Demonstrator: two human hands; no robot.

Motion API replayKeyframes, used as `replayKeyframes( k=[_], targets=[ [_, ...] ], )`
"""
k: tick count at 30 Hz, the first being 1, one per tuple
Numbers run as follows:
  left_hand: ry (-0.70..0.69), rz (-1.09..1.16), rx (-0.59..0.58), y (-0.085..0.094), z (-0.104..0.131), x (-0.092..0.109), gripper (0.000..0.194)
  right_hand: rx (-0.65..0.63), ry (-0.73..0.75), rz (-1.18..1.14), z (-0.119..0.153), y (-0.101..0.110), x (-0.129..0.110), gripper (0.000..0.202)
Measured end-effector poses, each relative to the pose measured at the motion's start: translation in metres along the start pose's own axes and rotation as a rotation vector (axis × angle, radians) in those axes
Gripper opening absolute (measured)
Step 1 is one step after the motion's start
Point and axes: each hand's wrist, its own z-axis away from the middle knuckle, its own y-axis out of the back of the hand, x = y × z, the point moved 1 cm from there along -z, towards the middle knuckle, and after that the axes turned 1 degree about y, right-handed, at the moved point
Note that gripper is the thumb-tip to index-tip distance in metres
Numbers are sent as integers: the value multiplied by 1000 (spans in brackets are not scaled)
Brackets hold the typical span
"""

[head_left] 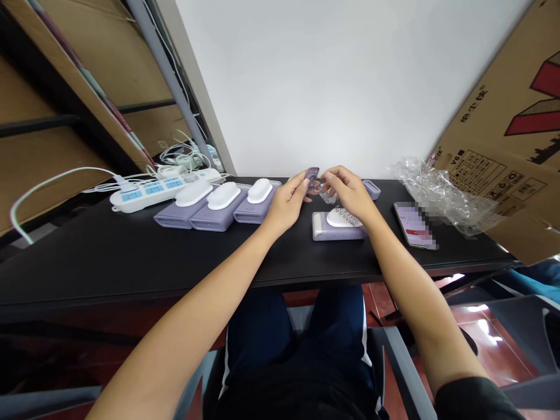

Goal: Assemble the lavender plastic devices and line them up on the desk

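My left hand (289,201) is closed around a small, shiny dark-purple piece (312,173), held just above the table. The fingers of my right hand (347,188) are pinched together right beside that piece; what sits between them is too small to tell. Below my right fingers hangs or lies a clear, crinkled bit (328,196). Under my right wrist rests a light purple box-like unit (336,233), topped by a white oval part (343,217) with dark, coil-like lines. Left of my left hand stands a similar purple unit (251,211) carrying a plain white oval (259,191).
Two more purple units (212,219) stand further left, near a white power strip (149,192) with tangled cables. On the right are a phone (413,226), crumpled clear plastic (446,195) and a large carton (494,146). A small purple part (371,189) lies behind my right hand.
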Motion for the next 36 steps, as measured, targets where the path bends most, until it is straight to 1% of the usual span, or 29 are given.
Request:
replayKeyframes(
  k=[2, 4, 7, 12, 15, 18, 23, 26, 29, 34, 36],
  targets=[
    [63, 87, -74, -1, 1, 3, 56, 5, -61, -153, -3, 1, 5, 39],
    [140, 165, -128, -2, 2, 5, 56, -18, -118, -245, -4, 2, 5, 46],
    [207, 219, -149, -2, 4, 7, 54, -83, -172, -309, -2, 4, 2, 52],
    [190, 221, -168, -1, 4, 10, 49, -200, -257, -332, 0, 8, 1, 53],
    [184, 206, -182, 0, 5, 13, 49, -227, -283, -364, 0, 10, 2, 50],
    [207, 188, -187, -1, 5, 15, 52, -254, -309, -415, -1, 11, 3, 48],
    [260, 255, -231, -1, 5, 15, 56, -304, -338, -496, -1, 12, 3, 47],
    [287, 275, -254, 0, 5, 15, 53, -323, -357, -492, -2, 13, 4, 45],
    [293, 257, -254, 1, 5, 16, 50, -314, -348, -444, -2, 12, 4, 41],
    [284, 222, -216, -1, 5, 20, 49, -271, -297, -314, -2, 9, 3, 33],
    [294, 227, -193, -1, 4, 20, 49, -252, -278, -299, -2, 8, 3, 32]
  ],
)
